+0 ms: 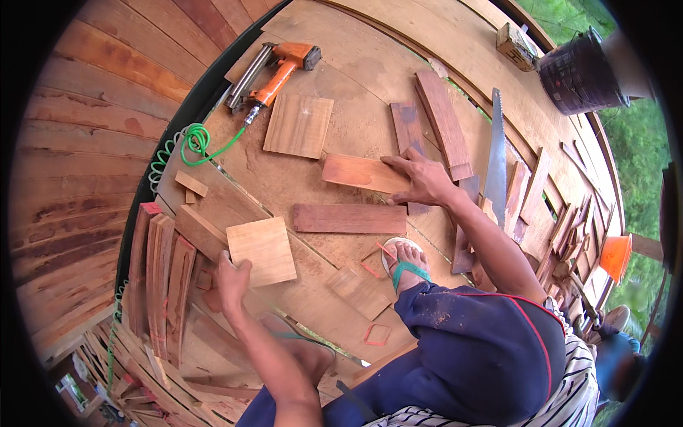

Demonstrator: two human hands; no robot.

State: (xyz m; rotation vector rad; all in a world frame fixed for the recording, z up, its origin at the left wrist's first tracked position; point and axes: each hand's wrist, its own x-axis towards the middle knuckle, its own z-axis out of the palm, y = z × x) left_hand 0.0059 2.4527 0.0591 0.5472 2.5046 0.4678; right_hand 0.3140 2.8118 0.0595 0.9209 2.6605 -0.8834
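Observation:
My right hand [425, 178] grips the right end of a short orange-brown wooden board [356, 172]. In my left hand [233, 279] is the lower left edge of a pale square wooden board [262, 249], the thumb near its corner and the fingers partly hidden. Between the two hands lies a dark reddish plank [348, 218]. Another square board [299, 125] rests farther away, just beyond the orange-brown one. A narrow dark board [407, 127] runs behind my right hand, partly covered by it.
An orange nail gun [283, 75] with a coiled green air hose [198, 139] lies at the far left. A handsaw [496, 164] is right of my right hand. Upright planks [158, 277] stand at left; a dark bucket [580, 71] is far right. My sandaled foot [407, 263] is close by.

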